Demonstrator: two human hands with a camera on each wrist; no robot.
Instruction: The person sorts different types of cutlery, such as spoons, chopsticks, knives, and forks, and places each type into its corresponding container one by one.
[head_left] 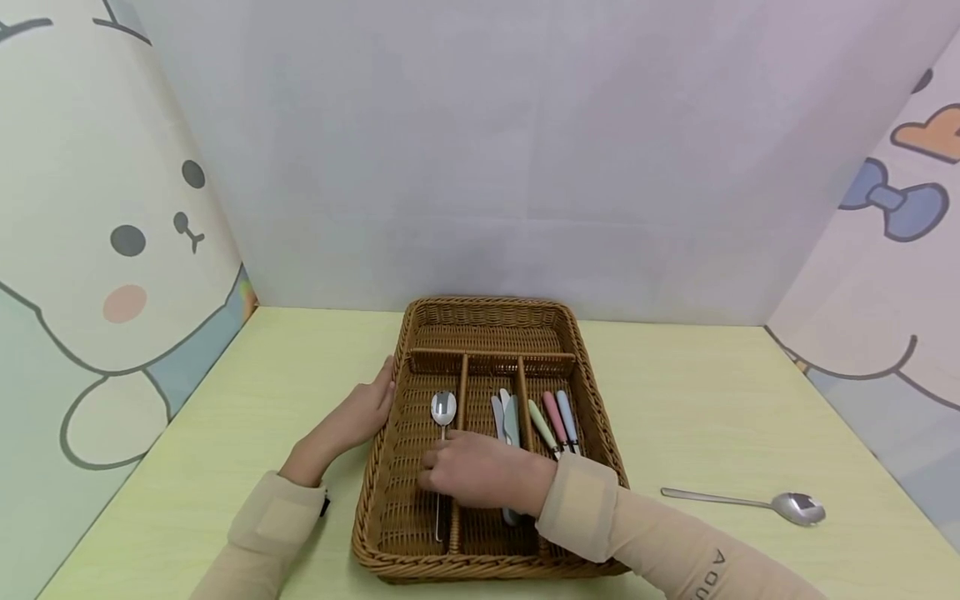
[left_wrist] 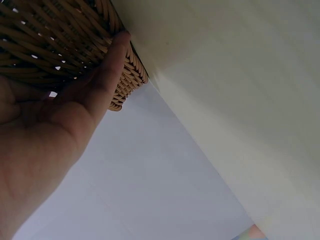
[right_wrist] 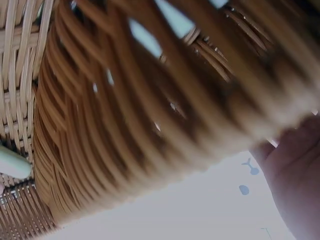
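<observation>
A brown wicker cutlery basket (head_left: 498,357) with dividers stands on the table. In its left compartment lies a metal spoon (head_left: 443,408), bowl toward the back. Over the spoon's handle, my right hand (head_left: 480,468) has curled fingers and seems to pinch it; the fingertips are partly hidden. My left hand (head_left: 363,412) rests against the basket's left outer side, its fingers extended along the wicker in the left wrist view. Several flat knives (head_left: 512,421) lie in the middle compartment, partly under my right hand. Green, pink (head_left: 555,415) and blue handles lie in the right compartment, their far ends hidden by my forearm.
A second metal spoon (head_left: 798,508) lies on the pale yellow table (head_left: 697,400) right of the basket. A grey-white wall (head_left: 510,167) rises close behind the basket. Cartoon-printed panels (head_left: 127,192) flank the table on both sides.
</observation>
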